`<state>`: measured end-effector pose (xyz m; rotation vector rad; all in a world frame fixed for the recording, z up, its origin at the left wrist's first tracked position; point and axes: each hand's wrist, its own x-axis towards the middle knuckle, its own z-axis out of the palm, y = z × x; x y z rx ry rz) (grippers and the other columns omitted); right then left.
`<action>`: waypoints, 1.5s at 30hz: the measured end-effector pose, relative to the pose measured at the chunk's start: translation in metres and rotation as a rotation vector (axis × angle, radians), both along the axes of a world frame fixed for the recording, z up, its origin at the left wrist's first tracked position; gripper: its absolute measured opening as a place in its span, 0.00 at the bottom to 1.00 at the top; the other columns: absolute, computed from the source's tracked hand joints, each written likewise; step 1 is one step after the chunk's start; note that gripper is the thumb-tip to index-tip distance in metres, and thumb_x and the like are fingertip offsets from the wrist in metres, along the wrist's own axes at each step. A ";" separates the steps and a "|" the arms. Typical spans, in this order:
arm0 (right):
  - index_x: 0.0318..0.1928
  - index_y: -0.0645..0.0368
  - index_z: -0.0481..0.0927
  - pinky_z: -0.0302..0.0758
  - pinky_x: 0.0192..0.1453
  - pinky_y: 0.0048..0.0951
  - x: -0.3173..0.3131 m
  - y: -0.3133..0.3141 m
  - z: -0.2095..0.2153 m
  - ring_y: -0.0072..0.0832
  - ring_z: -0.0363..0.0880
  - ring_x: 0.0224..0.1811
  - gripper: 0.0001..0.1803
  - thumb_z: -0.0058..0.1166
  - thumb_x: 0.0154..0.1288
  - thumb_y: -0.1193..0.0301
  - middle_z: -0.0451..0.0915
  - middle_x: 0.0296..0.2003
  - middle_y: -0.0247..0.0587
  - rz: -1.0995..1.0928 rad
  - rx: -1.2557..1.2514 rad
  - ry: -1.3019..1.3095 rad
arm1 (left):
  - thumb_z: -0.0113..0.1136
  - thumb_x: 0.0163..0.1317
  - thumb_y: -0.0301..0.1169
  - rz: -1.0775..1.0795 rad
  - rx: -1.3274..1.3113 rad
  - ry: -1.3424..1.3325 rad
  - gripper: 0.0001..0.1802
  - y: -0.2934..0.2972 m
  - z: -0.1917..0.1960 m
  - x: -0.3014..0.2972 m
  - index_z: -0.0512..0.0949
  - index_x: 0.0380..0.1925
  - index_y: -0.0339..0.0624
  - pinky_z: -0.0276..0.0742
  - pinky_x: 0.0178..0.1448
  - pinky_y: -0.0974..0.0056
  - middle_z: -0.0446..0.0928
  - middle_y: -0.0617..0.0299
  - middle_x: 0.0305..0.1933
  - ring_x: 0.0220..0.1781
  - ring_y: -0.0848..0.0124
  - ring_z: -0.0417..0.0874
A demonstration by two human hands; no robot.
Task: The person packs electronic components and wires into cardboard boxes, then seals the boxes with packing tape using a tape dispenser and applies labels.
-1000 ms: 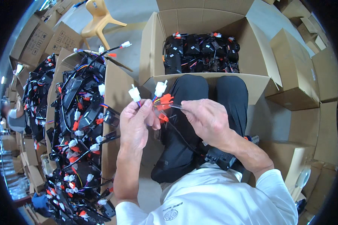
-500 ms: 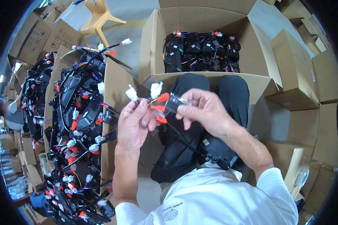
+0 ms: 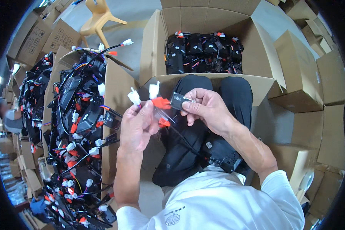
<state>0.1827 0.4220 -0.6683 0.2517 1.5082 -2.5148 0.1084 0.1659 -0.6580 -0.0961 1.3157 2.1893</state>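
My left hand (image 3: pixel 136 124), fingers closed, pinches a bundle of wires with white connectors (image 3: pixel 154 90) and red connectors (image 3: pixel 161 102) at the ends. Between the thumb and fingers of my right hand (image 3: pixel 209 109) is a small flat black rectangular piece (image 3: pixel 178 101), its printed face showing. The piece's left edge meets the red connectors; whether it is joined to them I cannot tell. A black cable (image 3: pixel 184 141) runs down from the bundle to a black plastic box-shaped unit (image 3: pixel 225 156) lying on my lap. Another red connector (image 3: pixel 164 122) hangs below my left fingertips.
Ahead stands an open carton (image 3: pixel 214 79) with black wired units packed in rows. At my left, another carton (image 3: pixel 115 82) is heaped with tangled units (image 3: pixel 80 115). A yellow chair (image 3: pixel 99 21) stands beyond; closed cartons (image 3: pixel 299 73) are stacked right. A person (image 3: pixel 11 119) is at far left.
My right hand has turned the black piece so its face shows, and it has shifted slightly. The red connectors now sit closer together. At far left the person has come further into view.
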 end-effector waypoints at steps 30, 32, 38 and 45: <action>0.53 0.65 0.90 0.91 0.50 0.40 0.015 -0.053 0.011 0.38 0.91 0.43 0.19 0.75 0.62 0.73 0.86 0.43 0.42 -0.198 1.356 1.187 | 0.70 0.81 0.20 -0.001 0.031 0.043 0.18 0.007 0.009 0.009 0.83 0.67 0.35 0.96 0.51 0.60 0.91 0.50 0.51 0.47 0.66 0.95; 0.52 0.65 0.91 0.92 0.51 0.41 0.014 -0.057 0.019 0.40 0.92 0.43 0.18 0.78 0.63 0.73 0.88 0.44 0.44 -0.150 1.244 1.165 | 0.69 0.80 0.19 0.019 0.048 0.041 0.18 -0.003 -0.006 0.009 0.82 0.66 0.35 0.96 0.50 0.59 0.91 0.51 0.51 0.45 0.67 0.95; 0.53 0.65 0.91 0.90 0.55 0.46 0.015 -0.038 0.011 0.46 0.93 0.50 0.15 0.79 0.72 0.73 0.92 0.49 0.52 -0.166 1.039 0.743 | 0.73 0.78 0.22 0.030 0.169 -0.126 0.17 -0.014 -0.012 -0.004 0.82 0.63 0.35 0.89 0.40 0.64 0.89 0.58 0.43 0.36 0.71 0.90; 0.54 0.66 0.90 0.87 0.60 0.49 -0.010 -0.051 -0.005 0.51 0.90 0.54 0.11 0.73 0.75 0.76 0.90 0.53 0.52 -0.082 0.997 0.614 | 0.71 0.80 0.23 0.012 0.235 -0.197 0.14 -0.021 -0.016 -0.009 0.83 0.61 0.35 0.84 0.36 0.66 0.86 0.61 0.41 0.31 0.73 0.85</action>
